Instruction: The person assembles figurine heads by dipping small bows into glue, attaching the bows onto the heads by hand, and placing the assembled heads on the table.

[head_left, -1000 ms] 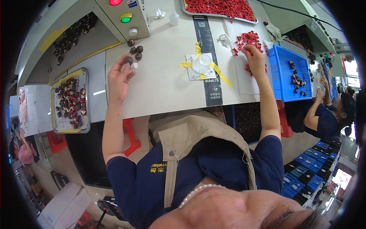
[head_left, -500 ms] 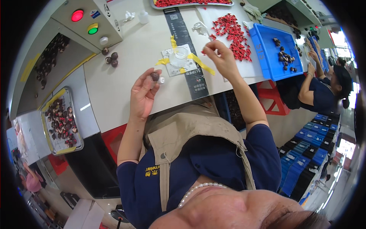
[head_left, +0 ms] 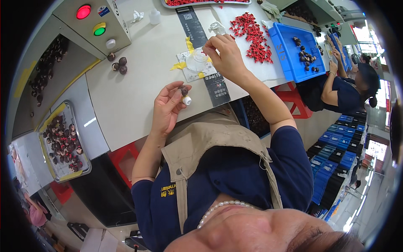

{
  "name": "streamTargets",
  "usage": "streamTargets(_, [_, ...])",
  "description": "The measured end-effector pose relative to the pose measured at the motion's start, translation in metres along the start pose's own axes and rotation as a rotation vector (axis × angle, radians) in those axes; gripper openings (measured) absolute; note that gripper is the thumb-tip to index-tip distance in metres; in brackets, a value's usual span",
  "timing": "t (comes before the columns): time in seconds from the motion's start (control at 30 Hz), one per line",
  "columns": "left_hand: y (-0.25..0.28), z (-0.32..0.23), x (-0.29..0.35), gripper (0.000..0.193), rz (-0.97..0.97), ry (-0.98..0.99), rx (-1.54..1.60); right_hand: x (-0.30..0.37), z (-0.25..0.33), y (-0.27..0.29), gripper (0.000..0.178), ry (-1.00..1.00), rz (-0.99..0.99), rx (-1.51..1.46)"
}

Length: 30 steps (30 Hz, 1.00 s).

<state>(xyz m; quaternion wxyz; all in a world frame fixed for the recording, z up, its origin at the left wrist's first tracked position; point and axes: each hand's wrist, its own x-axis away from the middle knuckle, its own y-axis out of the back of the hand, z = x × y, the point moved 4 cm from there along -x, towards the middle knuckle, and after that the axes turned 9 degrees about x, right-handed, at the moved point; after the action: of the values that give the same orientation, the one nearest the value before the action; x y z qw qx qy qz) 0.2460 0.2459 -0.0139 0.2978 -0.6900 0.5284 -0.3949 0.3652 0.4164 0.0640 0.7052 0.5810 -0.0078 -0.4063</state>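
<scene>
My left hand [head_left: 167,108] is closed around a dark brown ball [head_left: 183,90] at its fingertips. A small bottle with a white cap [head_left: 187,100] is held in the same hand, its body mostly hidden by the fingers. Over the table's middle, my right hand [head_left: 226,59] is closed in a pinch, with a small red piece [head_left: 205,53] just showing at the fingertips. Below that pinch lies a clear round dish [head_left: 195,61] on a white square fixed with yellow tape [head_left: 179,66]. A loose pile of small red pieces [head_left: 256,40] spreads to the right.
Several brown balls [head_left: 122,61] sit at the left. A blue crate [head_left: 295,78] holds more balls at the right. Another bottle [head_left: 155,17] and a red-filled tray [head_left: 168,4] are at the back. A metal tray [head_left: 87,167] stands lower left; a co-worker [head_left: 342,94] sits at right.
My right hand has moved left, from beside the red pile to over the clear dish. My left hand has shifted slightly right and nearer, still holding the ball and bottle.
</scene>
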Motion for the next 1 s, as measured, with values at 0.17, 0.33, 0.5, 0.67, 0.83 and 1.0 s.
streamTargets(0.17, [-0.001,0.001,0.000,0.027,-0.006,0.006,-0.034,-0.003,0.014,0.001,0.008,0.122,-0.072,0.178])
streamTargets(0.33, [-0.006,0.008,-0.002,0.028,-0.005,0.011,-0.078,-0.004,0.017,0.000,0.008,0.167,-0.054,0.189])
streamTargets(0.5, [-0.016,0.016,-0.009,0.030,0.004,-0.029,-0.027,-0.007,0.011,0.009,0.006,0.149,-0.114,0.064])
streamTargets(0.67, [-0.023,0.022,-0.016,0.031,-0.003,-0.030,0.024,-0.002,0.009,0.016,0.005,0.103,-0.186,-0.050])
streamTargets(0.83, [-0.021,0.028,-0.022,0.032,-0.007,-0.036,0.045,0.021,0.016,0.011,0.006,-0.166,0.136,-0.490])
streamTargets(1.0, [-0.020,0.033,-0.023,0.033,-0.062,-0.094,-0.010,0.038,0.022,0.007,0.008,-0.173,0.267,-0.503])
